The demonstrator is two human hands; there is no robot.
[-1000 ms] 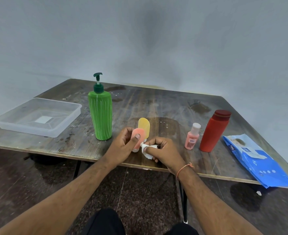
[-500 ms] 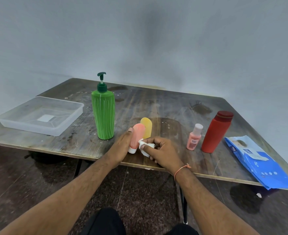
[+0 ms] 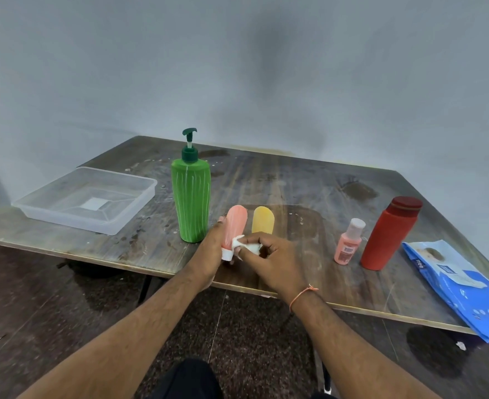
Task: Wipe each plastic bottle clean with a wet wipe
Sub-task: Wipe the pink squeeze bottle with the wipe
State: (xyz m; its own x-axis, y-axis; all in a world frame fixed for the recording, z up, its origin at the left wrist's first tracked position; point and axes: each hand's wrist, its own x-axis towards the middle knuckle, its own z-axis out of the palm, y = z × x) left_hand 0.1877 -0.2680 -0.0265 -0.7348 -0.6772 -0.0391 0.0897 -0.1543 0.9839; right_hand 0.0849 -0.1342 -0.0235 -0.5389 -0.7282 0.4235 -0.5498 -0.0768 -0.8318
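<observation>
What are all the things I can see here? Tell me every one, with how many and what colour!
pump bottle: 1, green, upright, middle of the table
pink tube: 1, pink with white cap, cap down, held in front of the pump bottle
yellow tube: 1, yellow, standing behind the hands
small bottle: 1, pink with pale cap, beside the red bottle
red bottle: 1, red, right side
wet wipe: 1, white, pressed against the pink tube
wipes pack: 1, blue, right table edge
tray: 1, clear, left end
table: 1, brown wood
left hand: 1, holds the pink tube
right hand: 1, pinches the wet wipe
</observation>
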